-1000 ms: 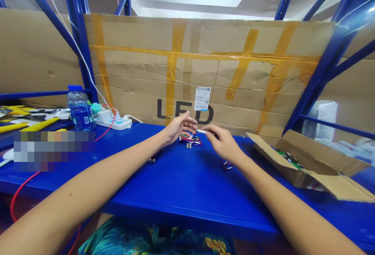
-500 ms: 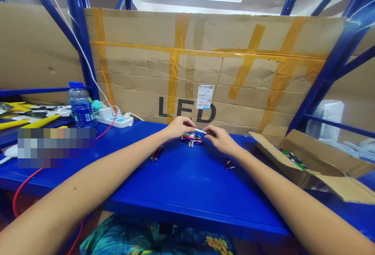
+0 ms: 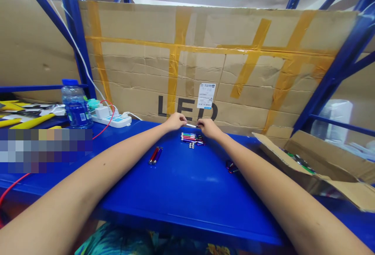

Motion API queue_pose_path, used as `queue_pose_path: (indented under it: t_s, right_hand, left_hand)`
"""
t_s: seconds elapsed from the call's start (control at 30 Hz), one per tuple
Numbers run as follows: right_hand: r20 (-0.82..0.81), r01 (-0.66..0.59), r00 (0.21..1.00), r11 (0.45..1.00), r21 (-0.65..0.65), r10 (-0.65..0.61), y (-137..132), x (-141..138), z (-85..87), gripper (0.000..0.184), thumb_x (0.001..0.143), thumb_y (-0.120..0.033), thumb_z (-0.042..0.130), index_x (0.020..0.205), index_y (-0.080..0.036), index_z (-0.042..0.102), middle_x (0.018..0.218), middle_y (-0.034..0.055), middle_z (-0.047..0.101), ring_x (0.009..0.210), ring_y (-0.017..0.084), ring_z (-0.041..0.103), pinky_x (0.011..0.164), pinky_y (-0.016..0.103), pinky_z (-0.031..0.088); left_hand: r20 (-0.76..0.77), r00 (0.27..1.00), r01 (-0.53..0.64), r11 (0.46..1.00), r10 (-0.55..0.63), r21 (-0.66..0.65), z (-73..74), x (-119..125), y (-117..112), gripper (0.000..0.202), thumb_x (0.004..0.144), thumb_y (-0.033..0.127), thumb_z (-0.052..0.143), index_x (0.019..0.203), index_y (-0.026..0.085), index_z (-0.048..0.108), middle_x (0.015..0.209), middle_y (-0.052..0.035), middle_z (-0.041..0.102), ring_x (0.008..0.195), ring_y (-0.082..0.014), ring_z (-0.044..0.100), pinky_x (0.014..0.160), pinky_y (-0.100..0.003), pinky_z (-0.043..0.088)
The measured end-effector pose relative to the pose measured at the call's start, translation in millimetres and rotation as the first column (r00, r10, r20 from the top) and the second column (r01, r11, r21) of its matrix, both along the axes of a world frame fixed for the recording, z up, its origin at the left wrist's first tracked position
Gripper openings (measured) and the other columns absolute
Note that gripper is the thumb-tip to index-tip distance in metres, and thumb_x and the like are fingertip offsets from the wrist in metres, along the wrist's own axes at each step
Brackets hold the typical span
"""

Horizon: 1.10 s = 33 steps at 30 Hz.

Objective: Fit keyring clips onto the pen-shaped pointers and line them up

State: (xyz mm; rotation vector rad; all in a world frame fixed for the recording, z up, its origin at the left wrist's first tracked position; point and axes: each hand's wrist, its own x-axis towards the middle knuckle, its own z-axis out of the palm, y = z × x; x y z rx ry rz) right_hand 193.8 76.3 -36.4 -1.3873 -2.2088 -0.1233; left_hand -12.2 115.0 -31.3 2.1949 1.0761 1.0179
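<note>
Between my two hands is a slim silver pen-like tube (image 3: 191, 125), held level close to the cardboard. My left hand (image 3: 175, 121) pinches its left end, and my right hand (image 3: 208, 128) is closed on the right end, where a dark part partly shows. Just below them lies a row of several coloured metallic tubes (image 3: 189, 138). Several small round silver pieces (image 3: 191, 145) sit in front of that row. One red tube (image 3: 154, 155) and one blue tube (image 3: 158, 155) lie side by side nearer my left forearm. Small dark carabiner-like clips (image 3: 231, 166) are partly covered by my right forearm.
A large taped cardboard sheet (image 3: 131, 75) stands behind the blue table (image 3: 187, 192). On the right is an open cardboard box (image 3: 331, 161) with green and dark items inside. A power strip (image 3: 117, 119), a blue-capped bottle (image 3: 75, 104) and a red cable (image 3: 107, 128) are on the left.
Both hands have shifted slightly left and up, away from the row, still holding the silver tube. The row of tubes shows more fully now. The camera view has shifted a little.
</note>
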Motion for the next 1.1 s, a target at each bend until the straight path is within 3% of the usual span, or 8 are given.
queue_pose_path:
  t_s: [0.27, 0.47, 0.67, 0.93, 1.1]
  right_hand:
    - [0.131, -0.073, 0.988, 0.993, -0.094, 0.085, 6, -1, -11.8, 0.031, 0.083, -0.006, 0.049, 0.096, -0.014, 0.076, 0.099, 0.0095, 0.074, 0.092, 0.02, 0.065, 0.084, 0.026, 0.045]
    - [0.191, -0.097, 0.973, 0.983, -0.156, 0.127, -3, 3, -8.9, 0.048, 0.066, 0.007, 0.046, 0.097, -0.015, 0.076, 0.101, 0.0082, 0.074, 0.094, 0.02, 0.065, 0.083, 0.023, 0.045]
    - [0.161, -0.075, 0.981, 0.981, -0.18, 0.105, -10, 3, -7.3, 0.05, 0.063, 0.007, 0.047, 0.098, -0.015, 0.075, 0.101, 0.0085, 0.074, 0.092, 0.02, 0.065, 0.081, 0.024, 0.045]
    - [0.133, -0.093, 0.985, 0.987, -0.134, 0.111, -12, 1, -10.9, 0.052, 0.063, 0.007, 0.047, 0.105, -0.013, 0.071, 0.105, 0.0104, 0.072, 0.096, 0.022, 0.064, 0.084, 0.027, 0.046]
    - [0.084, -0.064, 0.994, 0.998, -0.006, 0.064, -31, -2, -0.1, 0.046, 0.07, 0.006, 0.046, 0.105, -0.011, 0.07, 0.106, 0.0128, 0.07, 0.098, 0.022, 0.062, 0.086, 0.029, 0.046]
  left_hand:
    - [-0.095, 0.993, 0.062, 0.995, -0.069, -0.075, -13.9, -9, 12, 0.008, 0.067, 0.016, 0.068, 0.071, 0.014, 0.074, 0.076, -0.0076, 0.072, 0.075, -0.0195, 0.063, 0.077, -0.032, 0.047]
    - [-0.133, 0.982, 0.121, 0.985, -0.137, -0.121, -11.5, -8, 8, 0.01, 0.062, 0.017, 0.071, 0.07, 0.017, 0.075, 0.078, -0.0058, 0.074, 0.076, -0.0197, 0.063, 0.077, -0.031, 0.047]
    - [-0.167, 0.974, 0.127, 0.978, -0.154, -0.164, -7.2, -9, 3, 0.012, 0.06, 0.017, 0.069, 0.07, 0.018, 0.076, 0.081, -0.0055, 0.074, 0.077, -0.0201, 0.064, 0.074, -0.029, 0.047]
    - [-0.155, 0.98, 0.105, 0.984, -0.127, -0.147, -6.2, -8, -3, 0.013, 0.062, 0.017, 0.064, 0.071, 0.017, 0.074, 0.084, -0.0059, 0.074, 0.079, -0.0201, 0.064, 0.076, -0.028, 0.047]
    - [-0.196, 0.978, 0.05, 0.993, -0.07, -0.106, 2.5, -23, -13, 0.016, 0.068, 0.022, 0.062, 0.076, 0.015, 0.073, 0.075, -0.0067, 0.07, 0.068, -0.0177, 0.06, 0.069, -0.028, 0.045]
